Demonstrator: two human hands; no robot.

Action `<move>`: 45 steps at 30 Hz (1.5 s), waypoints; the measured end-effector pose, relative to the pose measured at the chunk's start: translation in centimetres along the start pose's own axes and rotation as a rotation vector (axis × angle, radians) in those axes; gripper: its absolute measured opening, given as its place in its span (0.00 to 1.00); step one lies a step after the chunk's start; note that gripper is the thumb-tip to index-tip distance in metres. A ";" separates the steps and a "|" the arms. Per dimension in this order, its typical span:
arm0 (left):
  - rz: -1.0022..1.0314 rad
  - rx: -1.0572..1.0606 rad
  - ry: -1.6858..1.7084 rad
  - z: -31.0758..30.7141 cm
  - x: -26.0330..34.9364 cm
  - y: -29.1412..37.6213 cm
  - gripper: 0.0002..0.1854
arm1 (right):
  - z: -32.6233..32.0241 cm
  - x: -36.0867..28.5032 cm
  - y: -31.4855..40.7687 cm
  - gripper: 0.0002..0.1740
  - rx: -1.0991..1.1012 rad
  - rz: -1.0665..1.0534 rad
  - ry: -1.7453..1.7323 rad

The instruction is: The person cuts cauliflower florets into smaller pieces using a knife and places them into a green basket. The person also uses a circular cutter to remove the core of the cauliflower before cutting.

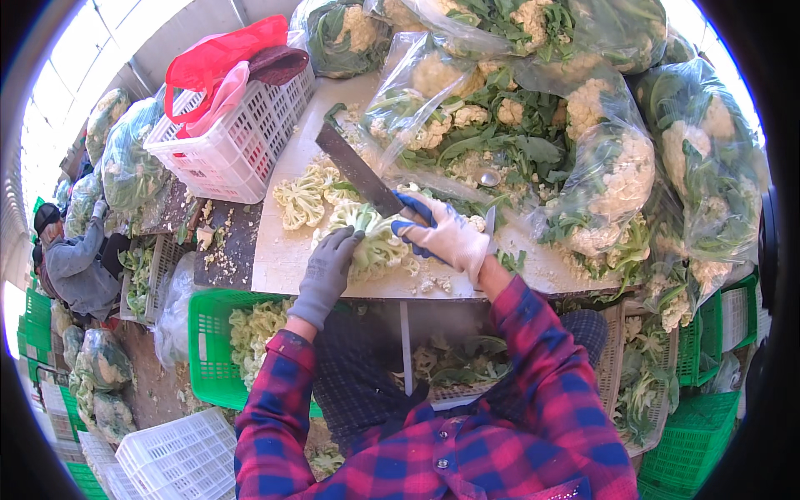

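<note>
In a grey glove, my left hand (328, 269) rests against the left side of a pale cauliflower head (378, 253) on the white work board (290, 262). My right hand (447, 234), in a white and blue glove, grips the handle of a cleaver (359, 169). Its broad blade points up and to the left, above the cauliflower. Cut cauliflower florets (302, 197) lie on the board just left of the blade. A second, smaller knife blade (490, 220) shows beside my right wrist; its handle is hidden.
Torn-open plastic bags of leafy cauliflower (525, 137) crowd the back and right. A white crate (231, 137) with a red bag stands at back left. Below the board edge, a green crate (209, 350) holds florets. Another person (84, 269) sits at far left.
</note>
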State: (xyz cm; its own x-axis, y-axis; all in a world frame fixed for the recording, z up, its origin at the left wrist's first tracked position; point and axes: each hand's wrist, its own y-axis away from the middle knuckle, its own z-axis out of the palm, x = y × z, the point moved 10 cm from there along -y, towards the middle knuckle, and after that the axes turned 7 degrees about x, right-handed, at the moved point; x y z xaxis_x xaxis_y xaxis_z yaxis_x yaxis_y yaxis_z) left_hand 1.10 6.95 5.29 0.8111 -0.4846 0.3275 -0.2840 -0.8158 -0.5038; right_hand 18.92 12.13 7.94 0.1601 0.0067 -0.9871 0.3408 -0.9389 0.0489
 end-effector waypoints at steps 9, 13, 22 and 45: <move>0.000 0.136 0.004 0.3 -0.9 -0.3 0.25 | 3.1 6.9 0.1 0.31 -0.108 0.220 -0.104; -0.089 0.182 0.050 -0.4 -2.4 0.8 0.25 | 2.7 7.3 1.5 0.30 0.353 0.242 -0.694; -0.095 0.188 0.051 -0.3 -2.3 0.6 0.27 | 6.6 9.0 2.9 0.32 0.111 0.253 -0.197; -0.509 0.006 -0.265 -2.1 -7.7 1.6 0.38 | 6.3 0.3 -1.6 0.33 -0.100 0.033 -0.059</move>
State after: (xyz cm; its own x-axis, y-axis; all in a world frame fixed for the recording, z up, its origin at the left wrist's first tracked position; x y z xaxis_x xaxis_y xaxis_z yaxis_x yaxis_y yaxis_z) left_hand -6.72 8.73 3.69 0.9454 0.0653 0.3193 0.1786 -0.9233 -0.3400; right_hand 12.56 11.41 6.64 0.1192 -0.0461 -0.9918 0.4278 -0.8990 0.0932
